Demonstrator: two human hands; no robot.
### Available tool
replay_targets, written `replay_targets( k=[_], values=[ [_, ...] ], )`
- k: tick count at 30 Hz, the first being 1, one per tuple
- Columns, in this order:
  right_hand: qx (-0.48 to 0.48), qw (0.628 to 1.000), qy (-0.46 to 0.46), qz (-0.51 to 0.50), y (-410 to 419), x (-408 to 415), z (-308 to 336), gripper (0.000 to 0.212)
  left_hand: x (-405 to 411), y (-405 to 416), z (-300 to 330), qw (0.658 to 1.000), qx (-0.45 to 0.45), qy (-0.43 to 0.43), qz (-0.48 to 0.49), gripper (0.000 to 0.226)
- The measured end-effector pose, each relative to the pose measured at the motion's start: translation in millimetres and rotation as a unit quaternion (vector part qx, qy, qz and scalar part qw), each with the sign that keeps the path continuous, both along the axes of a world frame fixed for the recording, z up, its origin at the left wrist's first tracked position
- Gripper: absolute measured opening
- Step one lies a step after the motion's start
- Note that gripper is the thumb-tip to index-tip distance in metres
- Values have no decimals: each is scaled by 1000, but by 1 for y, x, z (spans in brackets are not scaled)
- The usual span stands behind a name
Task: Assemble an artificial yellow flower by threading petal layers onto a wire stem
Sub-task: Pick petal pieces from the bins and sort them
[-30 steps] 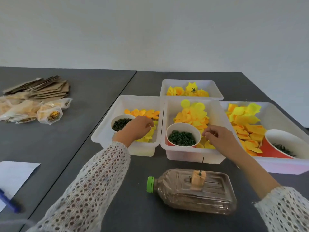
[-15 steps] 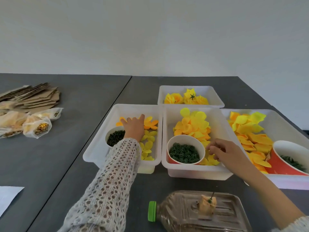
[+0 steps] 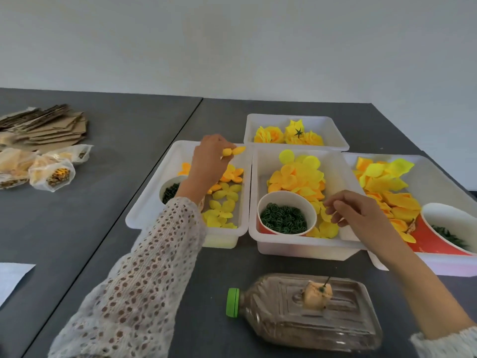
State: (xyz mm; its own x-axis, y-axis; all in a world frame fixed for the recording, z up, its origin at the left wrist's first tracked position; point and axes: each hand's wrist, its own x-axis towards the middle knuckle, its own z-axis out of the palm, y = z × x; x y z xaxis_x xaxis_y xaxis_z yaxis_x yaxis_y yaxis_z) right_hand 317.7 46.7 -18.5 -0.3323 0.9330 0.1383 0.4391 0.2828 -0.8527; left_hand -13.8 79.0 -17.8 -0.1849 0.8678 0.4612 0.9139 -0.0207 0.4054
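Yellow-orange petal layer (image 3: pixel 233 151), small and lobed, pinched by left hand (image 3: pixel 209 161); right hand (image 3: pixel 358 215) pinches a yellow petal (image 3: pixel 325 215).

Bright, even, soft light; faint shadows, slight blur, wide-angle edge bending.

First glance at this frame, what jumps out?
The bright yellow petals heaped in the middle white tray, with a cup of green rings at its front. The left hand pinches a small petal piece above the left tray. A bottle lies nearest.
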Motion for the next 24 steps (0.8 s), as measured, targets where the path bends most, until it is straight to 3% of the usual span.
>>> replay_targets(
  k=[5,7,8,10,14,16,24],
  values=[
    [69,997,-10,43,-64,23,28,29,30,-65,31,987,83,-100,-89,14],
    [16,991,-71,116,-96,38,27,10,39,-97,35,976,88,-165,-109,18],
    [-36,980,-121,151,-107,44,24,17,42,-110,34,973,83,-183,-117,21],
    [-86,950,-218,206,-119,51,13,62,45,-126,27,972,56,-196,-115,22],
    [25,895,-389,216,-121,43,-21,106,49,-133,1,978,0,-189,-86,23],
    [77,875,-437,194,-116,41,-34,113,55,-133,-13,979,-25,-186,-83,29],
    [105,887,-416,174,-107,47,-45,108,70,-124,-38,989,2,-144,-35,17]
  ],
)
